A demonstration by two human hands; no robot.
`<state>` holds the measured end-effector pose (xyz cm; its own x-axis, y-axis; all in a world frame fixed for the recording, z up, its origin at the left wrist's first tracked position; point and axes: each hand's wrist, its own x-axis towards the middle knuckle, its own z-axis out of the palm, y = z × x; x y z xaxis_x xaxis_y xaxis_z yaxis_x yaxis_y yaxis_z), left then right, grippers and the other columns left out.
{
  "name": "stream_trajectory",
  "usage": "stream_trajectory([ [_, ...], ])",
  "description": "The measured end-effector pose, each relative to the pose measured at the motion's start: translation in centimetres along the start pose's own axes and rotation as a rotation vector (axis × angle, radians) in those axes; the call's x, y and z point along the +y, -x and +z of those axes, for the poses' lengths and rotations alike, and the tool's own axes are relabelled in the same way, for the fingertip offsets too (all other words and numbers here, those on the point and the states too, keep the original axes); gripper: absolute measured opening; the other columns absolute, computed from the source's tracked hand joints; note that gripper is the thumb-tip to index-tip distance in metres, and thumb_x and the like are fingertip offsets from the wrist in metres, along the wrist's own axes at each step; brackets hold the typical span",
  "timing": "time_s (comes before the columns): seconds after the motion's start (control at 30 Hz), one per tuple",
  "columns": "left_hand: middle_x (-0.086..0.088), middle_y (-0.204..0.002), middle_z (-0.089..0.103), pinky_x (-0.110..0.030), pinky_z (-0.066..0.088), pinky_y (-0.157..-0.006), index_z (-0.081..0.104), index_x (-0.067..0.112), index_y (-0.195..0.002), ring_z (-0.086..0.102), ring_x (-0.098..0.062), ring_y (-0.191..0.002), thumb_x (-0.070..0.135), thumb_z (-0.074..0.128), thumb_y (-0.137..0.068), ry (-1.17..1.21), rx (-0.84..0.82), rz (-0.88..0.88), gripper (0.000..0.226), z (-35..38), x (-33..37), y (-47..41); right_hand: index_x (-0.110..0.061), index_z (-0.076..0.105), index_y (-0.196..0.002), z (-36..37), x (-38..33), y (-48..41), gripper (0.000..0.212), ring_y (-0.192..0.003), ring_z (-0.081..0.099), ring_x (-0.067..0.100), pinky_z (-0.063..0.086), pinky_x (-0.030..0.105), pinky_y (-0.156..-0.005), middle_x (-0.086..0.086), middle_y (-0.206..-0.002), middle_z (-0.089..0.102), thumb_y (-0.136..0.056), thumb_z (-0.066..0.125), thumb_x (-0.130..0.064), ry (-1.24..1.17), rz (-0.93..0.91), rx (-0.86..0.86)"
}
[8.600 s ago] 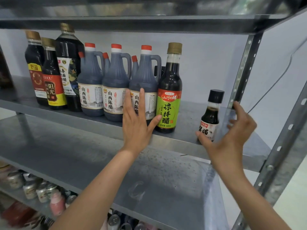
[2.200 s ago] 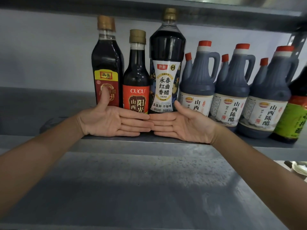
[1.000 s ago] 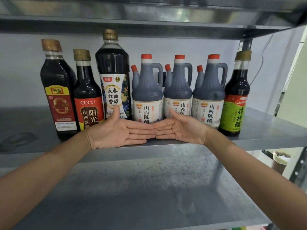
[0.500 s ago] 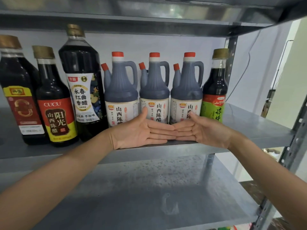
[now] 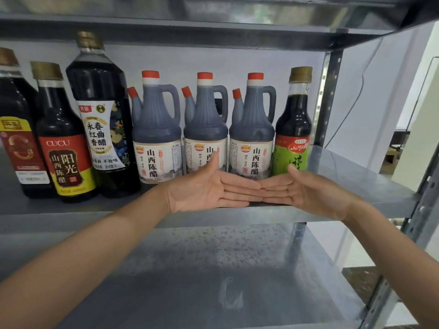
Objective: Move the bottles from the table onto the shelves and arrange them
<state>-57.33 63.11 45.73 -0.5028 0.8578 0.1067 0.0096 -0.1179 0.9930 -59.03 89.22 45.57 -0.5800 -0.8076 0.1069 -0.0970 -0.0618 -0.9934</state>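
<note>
— Sliding rightwards along the shelf (image 5: 356, 186), aren't they? A second ago both hands were further left, level with the tall bottle (image 5: 102, 119).

— Yes. In the head view the left hand (image 5: 204, 188) now lies before the middle jug (image 5: 205, 124), and the right hand (image 5: 306, 188) is at the foot of the green-label bottle (image 5: 293, 129). Both are flat, fingers straight, palms towards the camera, fingertips meeting. They hold nothing.

— Meaning what for the job?

— I judge the sweep has nearly reached the row's right end. Seven front bottles stand upright on that shelf, side by side, labels forward (more red caps show behind the jugs). Arranging looks almost done. The desk is out of view, so whether any bottles remain there I cannot tell.

— Anything in the way?

— The steel upright (image 5: 324, 98) stands just right of the green-label bottle, and the upper shelf (image 5: 213, 32) hangs close above the tall bottle's cap. A lower shelf (image 5: 213, 269) runs beneath the forearms.
</note>
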Motion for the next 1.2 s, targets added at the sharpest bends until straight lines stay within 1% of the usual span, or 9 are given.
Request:
stream_trajectory([
  [0.2,-0.025,-0.149,0.034,-0.044,0.021,-0.118,0.033,-0.007,-0.142,0.031,-0.032,-0.141,0.073,0.044,-0.078,-0.024,0.050,0.001,0.103,0.2,-0.2,-1.8,0.005,0.052,-0.129,-2.0,-0.4,0.4,0.080,-0.128,0.048,0.034,0.043,0.036,-0.104,0.023,-0.135,0.051,-0.081,0.060,-0.059,-0.033,0.038,0.006],
  [0.3,-0.025,-0.150,0.033,-0.043,0.022,-0.118,0.032,-0.007,-0.142,0.031,-0.032,-0.141,0.073,0.048,-0.077,0.003,0.076,-0.006,0.105,0.1,-0.2,-1.8,0.000,0.059,-0.124,-2.1,-0.6,-0.3,0.077,-0.125,0.052,0.031,0.046,0.032,-0.100,0.021,-0.131,0.056,-0.077,0.063,-0.060,0.009,0.049,0.020],
  [0.47,-0.023,-0.148,0.037,-0.042,0.025,-0.117,0.040,-0.005,-0.139,0.033,-0.031,-0.141,0.074,0.050,-0.075,0.038,0.107,-0.022,0.102,-0.1,-0.1,-2.2,-0.001,0.064,-0.117,-2.6,-0.5,-1.1,0.072,-0.122,0.054,0.033,0.048,0.032,-0.097,0.021,-0.127,0.059,-0.074,0.067,-0.060,-0.002,0.050,0.038],
  [0.8,-0.021,-0.143,0.045,-0.039,0.033,-0.113,0.046,-0.004,-0.134,0.038,-0.031,-0.138,0.076,0.050,-0.073,0.031,0.191,-0.044,0.101,0.2,0.1,-2.3,0.000,0.063,-0.119,-3.2,-0.1,-1.2,0.073,-0.122,0.054,0.032,0.047,0.034,-0.099,0.022,-0.127,0.059,-0.076,0.066,-0.058,0.009,0.022,-0.021],
  [1.0,-0.024,-0.140,0.047,-0.039,0.036,-0.111,0.045,-0.006,-0.136,0.039,-0.034,-0.136,0.070,0.044,-0.080,0.062,0.248,-0.037,0.094,0.8,0.0,-2.1,0.000,0.059,-0.122,-2.7,-0.5,-0.8,0.081,-0.119,0.057,0.030,0.049,0.033,-0.097,0.020,-0.126,0.061,-0.071,0.067,-0.063,0.044,0.013,0.027],
  [1.07,-0.025,-0.138,0.049,-0.039,0.037,-0.110,0.045,-0.004,-0.137,0.043,-0.034,-0.134,0.059,0.039,-0.089,0.003,0.334,-0.025,0.079,1.6,0.4,-2.1,-0.003,0.059,-0.123,-1.7,-1.0,-0.4,0.078,-0.118,0.058,0.027,0.049,0.031,-0.097,0.016,-0.124,0.062,-0.074,0.062,-0.064,0.137,0.033,0.089],
  [1.13,-0.021,-0.130,0.058,-0.036,0.044,-0.105,0.053,-0.002,-0.130,0.055,-0.030,-0.123,0.041,0.044,-0.095,-0.192,0.537,-0.007,0.056,3.5,-0.3,-1.5,-0.009,0.059,-0.122,0.1,-1.4,1.1,0.064,-0.116,0.060,0.023,0.048,0.030,-0.098,0.009,-0.122,0.065,-0.083,0.049,-0.058,0.293,0.039,0.178],
  [1.17,-0.018,-0.125,0.063,-0.032,0.048,-0.100,0.058,0.001,-0.124,0.060,-0.024,-0.116,0.030,0.049,-0.096,-0.356,0.692,0.010,0.041,5.4,-0.5,-0.9,-0.011,0.061,-0.120,1.5,-1.7,2.6,0.055,-0.112,0.062,0.019,0.048,0.030,-0.099,0.006,-0.119,0.067,-0.086,0.045,-0.051,0.392,0.015,0.267],
  [1.2,-0.013,-0.120,0.066,-0.028,0.050,-0.094,0.062,0.004,-0.118,0.063,-0.018,-0.109,0.018,0.053,-0.096,-0.501,0.843,0.102,0.028,6.3,-0.8,-0.3,-0.015,0.063,-0.117,2.8,-2.1,3.5,0.047,-0.108,0.065,0.014,0.048,0.030,-0.098,0.003,-0.115,0.069,-0.087,0.045,-0.045,0.472,-0.053,0.396],
])
